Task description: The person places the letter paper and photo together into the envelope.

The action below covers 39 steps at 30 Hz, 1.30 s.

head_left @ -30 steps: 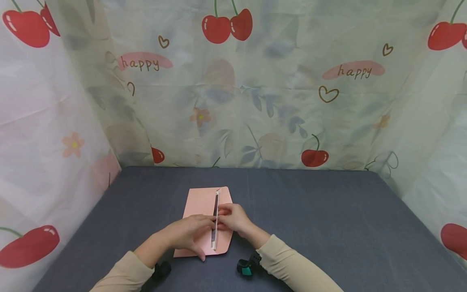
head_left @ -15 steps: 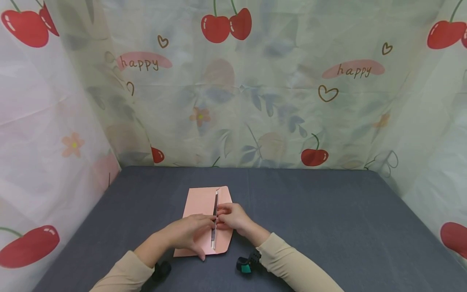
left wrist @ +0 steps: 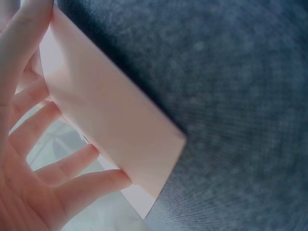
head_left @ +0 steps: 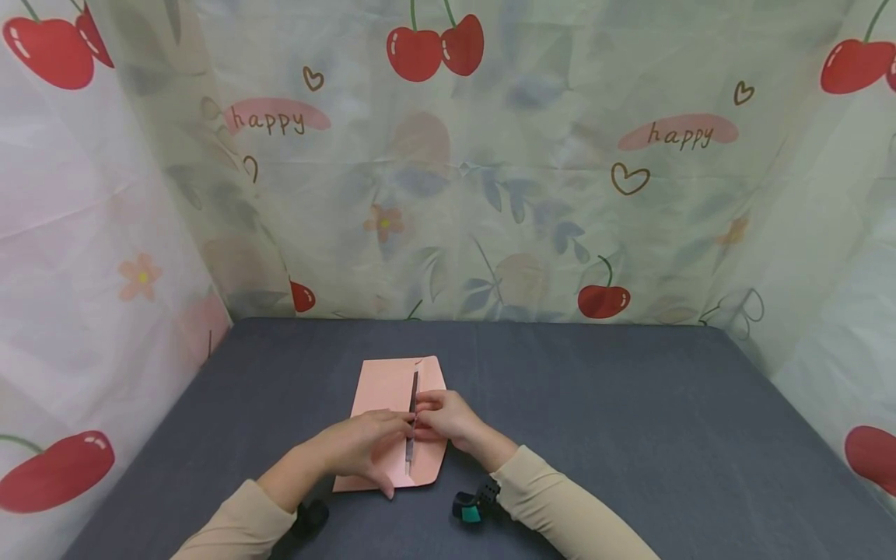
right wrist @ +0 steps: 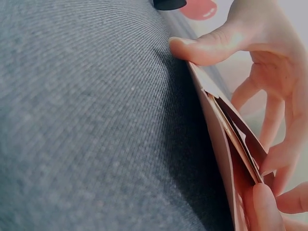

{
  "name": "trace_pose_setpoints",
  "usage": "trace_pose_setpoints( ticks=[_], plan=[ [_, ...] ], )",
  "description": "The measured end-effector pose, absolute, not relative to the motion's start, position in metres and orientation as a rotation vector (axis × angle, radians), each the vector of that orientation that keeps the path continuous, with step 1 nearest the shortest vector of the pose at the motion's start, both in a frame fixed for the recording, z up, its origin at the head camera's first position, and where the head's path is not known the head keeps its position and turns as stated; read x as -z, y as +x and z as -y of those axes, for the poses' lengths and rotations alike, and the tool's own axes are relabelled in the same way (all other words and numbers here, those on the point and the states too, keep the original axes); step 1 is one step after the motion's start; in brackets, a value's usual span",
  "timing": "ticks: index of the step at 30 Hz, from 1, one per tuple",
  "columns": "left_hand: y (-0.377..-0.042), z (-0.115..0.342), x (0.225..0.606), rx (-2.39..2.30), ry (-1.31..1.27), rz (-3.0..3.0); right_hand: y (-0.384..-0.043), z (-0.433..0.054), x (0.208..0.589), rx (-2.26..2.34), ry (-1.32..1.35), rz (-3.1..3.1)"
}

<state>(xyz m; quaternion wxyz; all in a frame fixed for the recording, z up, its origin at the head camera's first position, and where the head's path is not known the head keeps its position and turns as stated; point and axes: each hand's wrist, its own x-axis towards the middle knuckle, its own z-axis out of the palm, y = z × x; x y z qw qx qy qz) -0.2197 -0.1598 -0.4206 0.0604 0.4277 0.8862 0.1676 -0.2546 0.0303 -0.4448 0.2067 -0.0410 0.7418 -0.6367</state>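
A pink envelope lies on the dark table, its flap spread to the right. Across it rests my left hand, thumb near the front edge and fingertips by the opening. In the left wrist view those fingers are spread over the pink paper. My right hand is over the flap, its thumb and fingers pinching the edge of a thin card in the slot. Most of that card is hidden inside the envelope. A narrow dark gap shows along the opening in the head view.
The dark cloth-covered table extends around the envelope. Behind it hangs a patterned curtain, with more curtain at both sides. Black wrist devices sit beneath both forearms, close to the near side.
The card's pale edge along the opening has slipped from sight, and the dark strip looks narrower. Both hands stay in nearly the same place.
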Motion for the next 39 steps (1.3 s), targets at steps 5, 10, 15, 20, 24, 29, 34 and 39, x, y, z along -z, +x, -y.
trace_pose_setpoints(
  ticks=[5, 10, 15, 20, 24, 29, 34, 39],
  plan=[
    [-0.22, 0.159, 0.42, -0.507, 1.267, -2.682, -0.255, -0.03, 0.445, 1.777, -0.114, -2.045],
    [-0.22, 0.159, 0.42, -0.51, 1.24, -2.681, -0.255, -0.03, 0.445, 1.773, -0.124, -2.033],
    [-0.22, 0.158, 0.42, -0.505, 1.224, -2.676, -0.254, -0.03, 0.445, 1.76, -0.125, -2.034],
    [-0.22, 0.158, 0.421, -0.495, 1.221, -2.68, -0.254, -0.029, 0.446, 1.755, -0.133, -2.028],
    [-0.219, 0.158, 0.42, -0.502, 1.204, -2.672, -0.255, -0.029, 0.446, 1.756, -0.14, -2.025],
    [-0.219, 0.159, 0.421, -0.507, 1.223, -2.671, -0.256, -0.031, 0.445, 1.748, -0.166, -2.032],
    [-0.22, 0.159, 0.422, -0.503, 1.218, -2.677, -0.256, -0.039, 0.441, 1.705, -0.192, -2.091],
    [-0.22, 0.159, 0.422, -0.487, 1.225, -2.689, -0.258, -0.055, 0.432, 1.69, -0.223, -2.123]
  ],
)
